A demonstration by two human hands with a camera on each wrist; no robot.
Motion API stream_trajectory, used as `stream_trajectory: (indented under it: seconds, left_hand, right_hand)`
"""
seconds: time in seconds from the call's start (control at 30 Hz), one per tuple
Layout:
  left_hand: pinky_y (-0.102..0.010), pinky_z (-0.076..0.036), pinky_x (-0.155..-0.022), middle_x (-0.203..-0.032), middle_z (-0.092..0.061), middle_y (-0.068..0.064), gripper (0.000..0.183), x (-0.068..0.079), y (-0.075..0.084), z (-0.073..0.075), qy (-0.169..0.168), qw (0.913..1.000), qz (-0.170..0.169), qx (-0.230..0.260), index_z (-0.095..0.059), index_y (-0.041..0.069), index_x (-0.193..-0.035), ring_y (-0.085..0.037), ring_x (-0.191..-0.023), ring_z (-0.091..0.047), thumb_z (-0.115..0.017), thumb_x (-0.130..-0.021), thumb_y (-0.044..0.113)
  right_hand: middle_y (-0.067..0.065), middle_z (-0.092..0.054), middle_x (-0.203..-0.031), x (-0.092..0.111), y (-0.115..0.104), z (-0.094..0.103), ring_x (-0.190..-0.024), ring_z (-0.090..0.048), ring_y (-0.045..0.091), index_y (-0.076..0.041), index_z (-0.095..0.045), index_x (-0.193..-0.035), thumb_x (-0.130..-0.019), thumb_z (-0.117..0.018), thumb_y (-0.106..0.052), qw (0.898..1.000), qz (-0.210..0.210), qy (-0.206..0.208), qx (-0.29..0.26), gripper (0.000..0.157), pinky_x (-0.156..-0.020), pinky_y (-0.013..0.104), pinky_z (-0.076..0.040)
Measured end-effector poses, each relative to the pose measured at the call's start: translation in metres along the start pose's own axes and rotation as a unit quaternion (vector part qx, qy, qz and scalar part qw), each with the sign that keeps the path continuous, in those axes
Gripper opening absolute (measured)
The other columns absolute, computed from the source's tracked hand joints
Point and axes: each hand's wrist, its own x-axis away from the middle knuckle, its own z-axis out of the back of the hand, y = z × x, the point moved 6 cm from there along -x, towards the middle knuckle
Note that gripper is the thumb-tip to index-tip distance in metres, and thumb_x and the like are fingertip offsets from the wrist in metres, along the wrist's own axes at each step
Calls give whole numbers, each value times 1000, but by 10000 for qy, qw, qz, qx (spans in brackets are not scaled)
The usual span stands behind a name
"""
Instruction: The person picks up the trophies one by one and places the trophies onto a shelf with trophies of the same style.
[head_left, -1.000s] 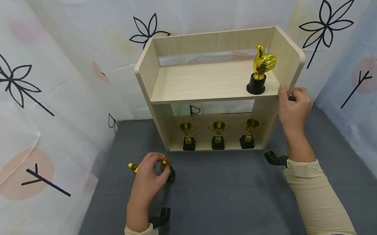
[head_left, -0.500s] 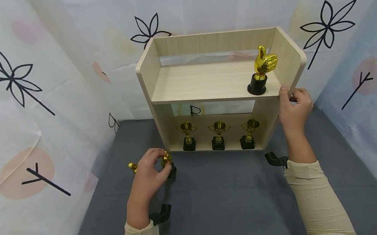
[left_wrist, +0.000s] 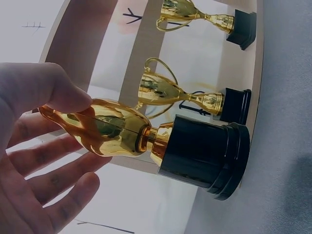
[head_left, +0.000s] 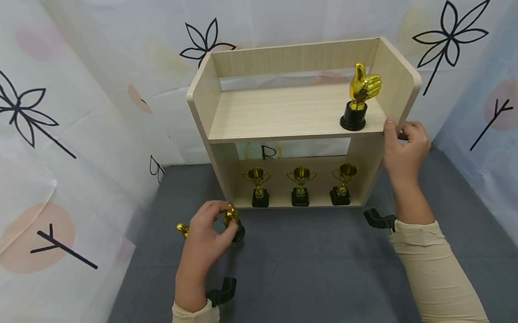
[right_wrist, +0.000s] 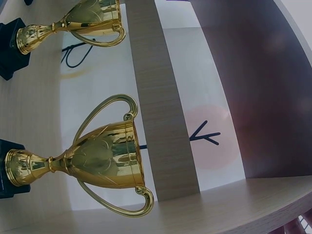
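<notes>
My left hand [head_left: 204,235] pinches a gold thumbs-up trophy [left_wrist: 122,127] by its gold top, between thumb and fingers. Its round black base [left_wrist: 202,153] points away from the palm, in front of the shelf's lower left corner. Just left of that hand, a second gold figure [head_left: 182,229] shows, mostly hidden behind the hand. My right hand [head_left: 404,151] grips the right side panel of the pale wooden two-tier shelf [head_left: 277,112], thumb on the front edge near the middle board. On the upper board, toward the right, another thumbs-up trophy [head_left: 357,98] stands upright.
Three gold cup trophies stand in a row on the lower board: a left cup [head_left: 258,187], a middle cup [head_left: 300,184] and a right cup [head_left: 343,183]. A grey cloth [head_left: 299,273] covers the table. Patterned white curtains [head_left: 93,121] surround it at the back and sides.
My left hand has moved slightly up and to the right with the thumbs-up trophy, closer to the shelf. My right hand keeps its hold on the side panel.
</notes>
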Motion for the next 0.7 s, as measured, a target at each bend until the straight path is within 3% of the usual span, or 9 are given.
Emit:
stream_trajectory:
  seconds: [0.7]
  left_hand:
    - [-52, -58, -87, -125, -73, -9, 32, -13, 11, 3, 220, 9993, -278, 82, -73, 4, -124, -25, -111, -69, -79, -93, 5]
  right_hand:
    - [-30, -53, -85, 2, -5, 2, -82, -50, -9, 5, -81, -92, -98, -70, -31, 10000, 48, -51, -22, 39, -78, 17, -42]
